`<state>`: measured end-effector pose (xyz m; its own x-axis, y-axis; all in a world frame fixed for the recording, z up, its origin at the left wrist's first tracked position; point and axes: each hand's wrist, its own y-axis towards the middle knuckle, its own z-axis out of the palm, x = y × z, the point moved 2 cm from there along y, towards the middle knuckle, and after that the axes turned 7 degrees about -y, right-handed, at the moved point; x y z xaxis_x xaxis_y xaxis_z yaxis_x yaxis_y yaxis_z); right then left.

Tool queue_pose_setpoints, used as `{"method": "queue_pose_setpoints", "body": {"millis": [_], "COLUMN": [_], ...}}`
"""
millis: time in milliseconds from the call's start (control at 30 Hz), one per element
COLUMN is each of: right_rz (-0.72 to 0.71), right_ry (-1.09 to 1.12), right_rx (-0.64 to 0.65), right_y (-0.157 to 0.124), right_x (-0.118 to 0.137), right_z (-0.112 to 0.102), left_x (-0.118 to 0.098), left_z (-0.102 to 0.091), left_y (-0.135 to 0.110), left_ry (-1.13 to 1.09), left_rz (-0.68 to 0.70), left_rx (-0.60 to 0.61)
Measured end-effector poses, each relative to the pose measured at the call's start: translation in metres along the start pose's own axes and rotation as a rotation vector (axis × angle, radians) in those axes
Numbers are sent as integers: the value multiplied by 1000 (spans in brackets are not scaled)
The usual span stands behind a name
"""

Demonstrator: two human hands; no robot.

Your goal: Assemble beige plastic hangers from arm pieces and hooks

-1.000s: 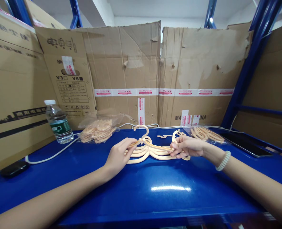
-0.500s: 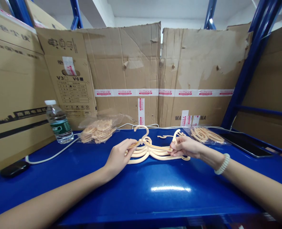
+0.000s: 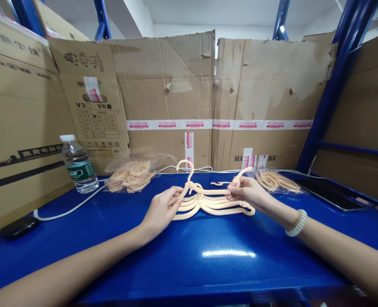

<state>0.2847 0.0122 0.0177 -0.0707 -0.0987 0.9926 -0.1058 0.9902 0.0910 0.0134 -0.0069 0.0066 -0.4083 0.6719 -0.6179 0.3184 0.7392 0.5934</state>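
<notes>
Above a small pile of cream plastic hangers (image 3: 190, 214), a cream clothes hanger (image 3: 209, 190) is held up between both hands, its hook pointing upward. My left hand (image 3: 163, 209) is closed around its left arm near the neck. My right hand (image 3: 248, 192) pinches the right end of the hanger. From the right fingers a curved cream piece (image 3: 244, 172) sticks up and to the right; where it joins the hanger is hidden by the fingers. Behind the right fingers, another thin cream piece (image 3: 220, 183) lies on the blue tabletop (image 3: 189, 264).
On the left stand a water bottle (image 3: 80, 168) and a plastic bag of cream parts (image 3: 133, 175), with a black device (image 3: 19, 227) nearer me. To the right lie another bagged bundle (image 3: 276, 181) and a dark phone-like slab (image 3: 331, 195). Cardboard sheets (image 3: 169, 98) wall the back.
The held hanger has tilted and its hook has shifted slightly left and up. The curved piece at my right hand has swung over to the right. My left hand has barely moved.
</notes>
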Motion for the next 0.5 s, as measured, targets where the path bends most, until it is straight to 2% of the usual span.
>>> {"method": "queue_pose_setpoints", "body": {"millis": [200, 333, 433, 500], "right_rz": [-147, -169, -136, -97], "right_ry": [54, 95, 181, 183], "right_rx": [-40, -18, 2, 44], "right_y": [-2, -1, 4, 8], "right_x": [4, 5, 9, 13], "right_z": [2, 0, -14, -28], "left_x": [-2, 2, 3, 2], "left_z": [3, 2, -3, -8], "left_y": [1, 3, 6, 8], "left_ry": [-137, -135, -60, 45], "left_rz": [-109, -135, -129, -64], "left_rx": [0, 6, 3, 3]}}
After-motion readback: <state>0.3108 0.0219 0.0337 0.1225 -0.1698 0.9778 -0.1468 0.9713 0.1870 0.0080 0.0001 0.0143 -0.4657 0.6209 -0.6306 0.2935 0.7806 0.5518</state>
